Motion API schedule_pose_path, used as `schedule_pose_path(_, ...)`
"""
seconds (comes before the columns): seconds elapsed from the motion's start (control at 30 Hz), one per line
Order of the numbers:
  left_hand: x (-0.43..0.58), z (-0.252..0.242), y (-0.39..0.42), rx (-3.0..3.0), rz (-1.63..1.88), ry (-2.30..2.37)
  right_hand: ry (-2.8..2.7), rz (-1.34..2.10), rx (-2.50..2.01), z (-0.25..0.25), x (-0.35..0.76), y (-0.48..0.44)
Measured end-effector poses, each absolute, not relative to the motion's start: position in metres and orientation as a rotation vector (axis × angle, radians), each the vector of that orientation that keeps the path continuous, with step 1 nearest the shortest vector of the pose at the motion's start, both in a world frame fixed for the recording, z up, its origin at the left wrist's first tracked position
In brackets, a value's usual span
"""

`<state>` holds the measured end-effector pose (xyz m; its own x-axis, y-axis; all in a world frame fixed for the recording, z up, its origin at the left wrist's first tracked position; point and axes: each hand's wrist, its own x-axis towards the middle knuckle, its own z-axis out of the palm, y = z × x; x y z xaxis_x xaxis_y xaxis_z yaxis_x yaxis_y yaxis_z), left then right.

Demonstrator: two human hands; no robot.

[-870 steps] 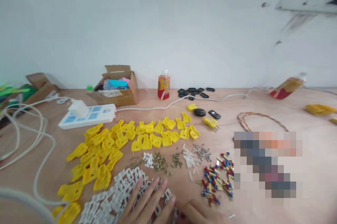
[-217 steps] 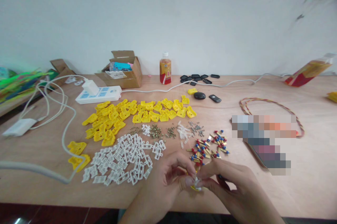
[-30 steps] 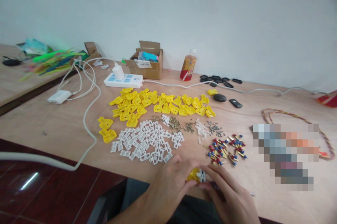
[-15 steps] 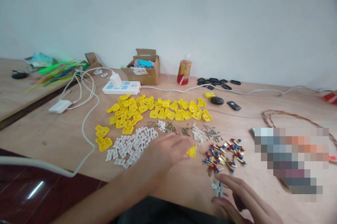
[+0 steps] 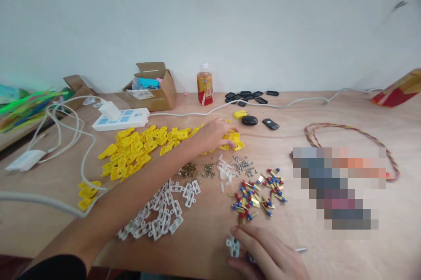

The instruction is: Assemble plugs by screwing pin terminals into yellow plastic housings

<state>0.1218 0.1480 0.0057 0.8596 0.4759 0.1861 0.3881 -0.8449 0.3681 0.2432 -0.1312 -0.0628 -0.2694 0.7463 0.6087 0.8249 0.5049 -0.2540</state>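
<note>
My left hand (image 5: 215,136) reaches across the table, its thumb and fingers apart over the right end of a row of yellow plastic shells (image 5: 133,148). Whether a fingertip touches a shell is unclear. At the front edge, my right hand (image 5: 268,251) pinches a small white plastic housing (image 5: 234,247) between thumb and fingers. A thin metal shaft (image 5: 301,249) sticks out behind that hand; the rest of it is mostly hidden. Similar white housings (image 5: 164,210) lie heaped under my left forearm. Brass pins with red and blue ends (image 5: 255,201) lie just beyond my right hand.
Small screws (image 5: 243,164) and clear plastic strips (image 5: 225,170) lie mid-table. A power strip (image 5: 131,117), an open carton (image 5: 161,95) and a drink bottle (image 5: 205,87) stand behind. A white cable (image 5: 283,105) runs along the back; a twisted wire (image 5: 348,126) loops at right.
My left hand has moved up and away from me to the yellow shells; earlier a yellow shell was at its fingers. My right hand keeps the white housing. The view has shifted right.
</note>
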Motion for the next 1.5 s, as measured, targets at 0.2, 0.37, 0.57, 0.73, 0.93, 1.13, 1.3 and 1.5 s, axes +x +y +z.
schedule_pose_path(0.2,0.041,0.042,0.027,2.461,0.475,0.579,-2.072,-0.083,-1.337,-0.065,0.239,-0.131)
schedule_pose_path(0.37,0.001,-0.006,-0.07,2.208,0.477,0.824,-1.991,0.018,-1.35,-0.044,0.248,-0.148)
schedule_pose_path(0.57,0.026,-0.046,-0.083,2.111,0.545,0.899,-2.009,0.21,-1.366,-0.019,0.247,-0.158)
schedule_pose_path(0.73,0.03,-0.054,-0.08,1.996,0.649,0.942,-2.067,0.109,-1.499,-0.047,0.234,-0.149)
schedule_pose_path(0.93,0.02,-0.061,-0.083,1.773,0.761,0.878,-1.98,0.275,-1.469,-0.056,0.231,-0.15)
schedule_pose_path(1.13,0.018,-0.05,-0.075,1.499,0.64,0.8,-1.998,0.239,-1.392,-0.069,0.227,-0.149)
schedule_pose_path(1.3,0.017,-0.036,-0.072,1.464,0.552,0.774,-2.073,0.027,-1.34,-0.073,0.224,-0.148)
schedule_pose_path(1.5,0.018,-0.034,-0.074,1.583,0.542,0.793,-2.134,0.025,-1.248,-0.058,0.219,-0.142)
